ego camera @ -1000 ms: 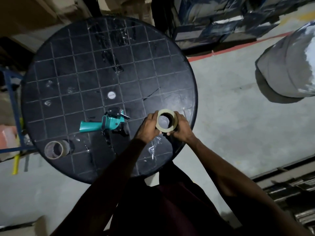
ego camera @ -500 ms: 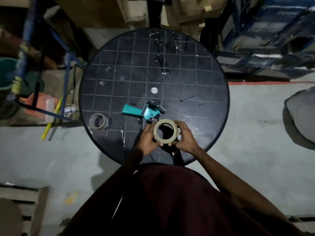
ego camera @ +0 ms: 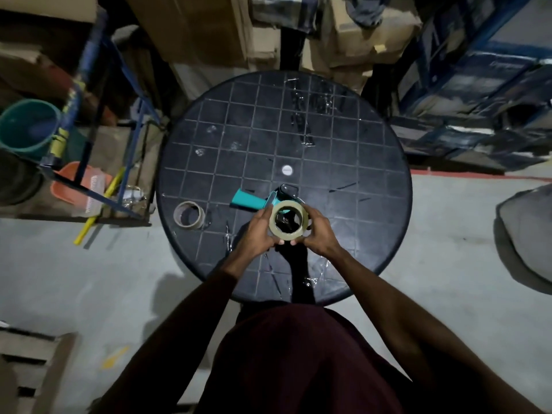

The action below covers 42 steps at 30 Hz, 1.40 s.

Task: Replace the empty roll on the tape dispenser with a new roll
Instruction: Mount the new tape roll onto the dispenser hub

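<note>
A new roll of clear tape (ego camera: 299,210) is held upright above the round black table (ego camera: 343,150). My left hand (ego camera: 257,233) grips its left side and my right hand (ego camera: 321,233) grips its right side, thumbs at the lower rim. Just behind the roll lies the teal tape dispenser (ego camera: 252,201) on its side, handle pointing left, its black hub partly hidden by the roll. The empty cardboard roll (ego camera: 188,215) lies flat near the table's left edge.
A small white disc (ego camera: 286,170) marks the table's centre. Scraps of clear tape stick to the tabletop. Blue metal frame (ego camera: 89,85), green bucket (ego camera: 28,127) and orange bin (ego camera: 77,186) stand left; cardboard boxes behind; grey concrete floor around.
The head view has swung, so the table sits more central. Both hands have carried the new roll up toward the dispenser, which it now overlaps.
</note>
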Each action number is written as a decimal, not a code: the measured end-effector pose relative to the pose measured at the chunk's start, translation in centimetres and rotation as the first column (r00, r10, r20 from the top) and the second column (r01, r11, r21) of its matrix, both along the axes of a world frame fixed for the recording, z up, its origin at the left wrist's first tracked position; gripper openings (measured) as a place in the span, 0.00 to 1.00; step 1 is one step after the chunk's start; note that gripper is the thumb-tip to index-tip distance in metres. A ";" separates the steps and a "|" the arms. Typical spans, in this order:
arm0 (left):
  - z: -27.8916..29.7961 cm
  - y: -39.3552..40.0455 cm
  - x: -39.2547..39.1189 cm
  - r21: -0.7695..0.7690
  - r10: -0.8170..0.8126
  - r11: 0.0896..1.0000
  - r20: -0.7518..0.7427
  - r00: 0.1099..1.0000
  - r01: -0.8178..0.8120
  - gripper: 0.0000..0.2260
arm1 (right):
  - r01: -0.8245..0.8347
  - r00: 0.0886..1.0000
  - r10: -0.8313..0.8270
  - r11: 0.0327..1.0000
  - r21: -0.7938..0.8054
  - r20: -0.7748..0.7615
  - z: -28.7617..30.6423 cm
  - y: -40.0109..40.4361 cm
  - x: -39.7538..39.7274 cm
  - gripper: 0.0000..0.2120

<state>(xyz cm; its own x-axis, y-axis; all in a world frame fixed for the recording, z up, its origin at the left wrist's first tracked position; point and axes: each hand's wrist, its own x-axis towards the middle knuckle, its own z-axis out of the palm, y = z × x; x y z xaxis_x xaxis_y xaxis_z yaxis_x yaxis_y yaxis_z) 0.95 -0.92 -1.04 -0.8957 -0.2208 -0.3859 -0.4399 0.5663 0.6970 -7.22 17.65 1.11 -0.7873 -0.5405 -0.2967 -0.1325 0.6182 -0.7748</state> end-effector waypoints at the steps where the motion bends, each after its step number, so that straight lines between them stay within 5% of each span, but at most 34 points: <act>1: -0.1 -0.1 -0.6 -0.004 -0.014 1.000 0.011 1.000 0.015 0.53 | 0.027 1.000 -0.027 1.000 -0.015 0.014 -0.2 -0.1 -0.2 0.57; 7: -0.6 -0.3 -3.3 -0.088 -0.111 0.989 0.060 0.992 0.116 0.50 | 0.116 0.993 -0.114 0.993 -0.038 0.037 -1.1 -0.6 -0.8 0.50; 27: -1.3 -0.6 -3.0 -0.149 -0.169 0.972 0.110 0.979 0.185 0.52 | 0.178 0.979 -0.182 0.983 0.050 0.096 -2.4 -1.2 -0.1 0.48; 35: -1.0 -1.8 -3.5 -0.104 -0.196 0.972 0.134 0.971 0.210 0.46 | 0.042 0.997 -0.049 0.992 0.116 0.061 -2.0 -1.3 -1.0 0.54; 42: -0.9 -1.8 -3.6 -0.047 -0.083 0.995 0.188 0.979 0.094 0.38 | -0.005 0.998 -0.003 0.993 0.118 0.061 -1.4 -0.4 -2.3 0.47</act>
<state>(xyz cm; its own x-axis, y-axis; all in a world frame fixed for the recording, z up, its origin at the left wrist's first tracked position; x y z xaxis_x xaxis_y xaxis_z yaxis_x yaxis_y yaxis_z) -2.69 -2.70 -1.92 -0.8268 -0.1693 -0.5364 -0.5048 0.6440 0.5749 -9.53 17.20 -0.34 -0.7652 -0.4998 -0.4058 -0.0879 0.7055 -0.7032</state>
